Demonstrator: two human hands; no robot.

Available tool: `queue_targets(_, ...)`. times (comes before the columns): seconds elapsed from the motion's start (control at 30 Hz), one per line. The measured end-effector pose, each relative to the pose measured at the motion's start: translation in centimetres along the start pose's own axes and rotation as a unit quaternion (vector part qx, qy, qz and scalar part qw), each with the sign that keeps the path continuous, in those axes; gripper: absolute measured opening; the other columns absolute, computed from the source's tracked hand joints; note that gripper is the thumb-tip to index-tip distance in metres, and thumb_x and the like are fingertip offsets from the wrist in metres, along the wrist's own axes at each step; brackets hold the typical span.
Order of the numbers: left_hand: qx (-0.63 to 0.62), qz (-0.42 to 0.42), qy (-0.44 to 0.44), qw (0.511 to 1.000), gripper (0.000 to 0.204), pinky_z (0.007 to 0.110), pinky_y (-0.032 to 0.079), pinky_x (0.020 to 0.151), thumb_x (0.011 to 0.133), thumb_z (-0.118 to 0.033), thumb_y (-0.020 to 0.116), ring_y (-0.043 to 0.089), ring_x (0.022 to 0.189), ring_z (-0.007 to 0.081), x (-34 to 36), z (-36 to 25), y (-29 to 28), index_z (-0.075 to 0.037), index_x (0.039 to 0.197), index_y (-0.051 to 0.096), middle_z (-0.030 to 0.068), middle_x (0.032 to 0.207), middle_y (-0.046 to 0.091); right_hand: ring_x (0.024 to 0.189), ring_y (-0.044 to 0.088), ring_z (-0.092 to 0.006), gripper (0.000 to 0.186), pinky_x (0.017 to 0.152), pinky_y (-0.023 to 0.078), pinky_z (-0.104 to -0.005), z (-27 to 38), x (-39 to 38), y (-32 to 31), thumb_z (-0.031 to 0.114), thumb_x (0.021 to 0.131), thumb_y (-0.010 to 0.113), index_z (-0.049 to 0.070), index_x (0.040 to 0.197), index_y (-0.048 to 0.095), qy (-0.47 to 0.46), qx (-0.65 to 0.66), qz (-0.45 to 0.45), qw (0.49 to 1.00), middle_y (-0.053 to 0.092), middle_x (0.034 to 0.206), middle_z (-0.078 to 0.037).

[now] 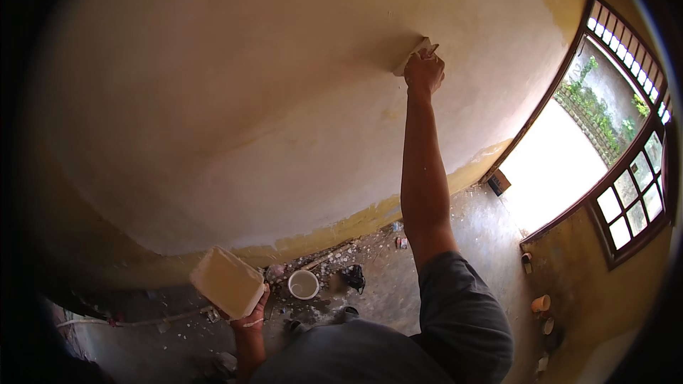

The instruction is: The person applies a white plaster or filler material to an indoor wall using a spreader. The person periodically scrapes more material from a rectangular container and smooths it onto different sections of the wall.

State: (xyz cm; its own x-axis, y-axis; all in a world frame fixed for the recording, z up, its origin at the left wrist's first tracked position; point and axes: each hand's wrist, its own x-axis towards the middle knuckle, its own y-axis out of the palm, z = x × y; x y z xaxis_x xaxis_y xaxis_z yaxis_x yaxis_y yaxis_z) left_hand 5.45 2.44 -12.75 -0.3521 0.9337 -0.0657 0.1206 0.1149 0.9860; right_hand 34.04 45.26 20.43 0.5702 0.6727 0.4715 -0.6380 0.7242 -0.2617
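My right hand (425, 74) reaches up with the arm stretched out, its fingers wrapped round a putty knife (407, 61). The wide blade lies against the wall (284, 99), whose coat is pale and smooth with faint darker patches. Low on the left, my left hand (255, 313) grips a shallow rectangular cream tub (226, 283) from below and from its right side. The tub's face shows an even cream colour; how much putty it holds, I cannot tell.
On the debris-strewn floor (462, 238) below the wall stand a white bucket (304, 284) and a black plastic bag (353, 279). A small cardboard box (499, 183) sits by the bright doorway (555, 163) at right. Orange pots (541, 304) line the right wall near the window (629, 195).
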Motion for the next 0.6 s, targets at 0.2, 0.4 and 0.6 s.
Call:
queue_targets(0.2, 0.006, 0.005, 0.012, 1.000, 0.074, 0.067, 0.044, 0.093, 0.084, -0.059, 0.057, 0.049, 0.122, 0.0434, -0.5, 0.3, 0.7, -0.018, 0.142, 0.038, 0.0127, 0.138, 0.049, 0.097, 0.063, -0.0362, 0.027, 0.087, 0.050, -0.0460, 9.1, -5.6, 0.2, 0.019, 0.080, 0.057, 0.000, 0.099, 0.064, -0.098, 0.002, 0.001, 0.995, 0.066, 0.101, -0.017)
queue_targets(0.4, 0.001, -0.011, 0.017, 1.000, 0.075, 0.068, 0.043, 0.094, 0.083, -0.059, 0.058, 0.049, 0.123, 0.0437, -0.4, 0.0, -0.7, -0.018, 0.142, 0.038, 0.0126, 0.139, 0.048, 0.082, 0.065, -0.0380, 0.017, 0.076, 0.050, -0.0483, 12.3, -10.6, 2.0, 0.016, 0.082, 0.054, 0.003, 0.086, 0.065, -0.283, 0.023, -0.014, 0.959, 0.067, 0.085, -0.019)
queue_targets(0.6, 0.004, -0.002, 0.028, 1.000, 0.077, 0.068, 0.044, 0.093, 0.082, -0.061, 0.059, 0.049, 0.122, 0.0441, -0.3, -0.3, -1.3, -0.017, 0.142, 0.039, 0.0131, 0.138, 0.049, 0.081, 0.065, -0.0359, 0.018, 0.072, 0.054, -0.0422, 8.8, -16.6, 1.2, 0.010, 0.081, 0.060, 0.005, 0.098, 0.065, -0.449, 0.038, 0.200, 0.870, 0.066, 0.093, -0.015)
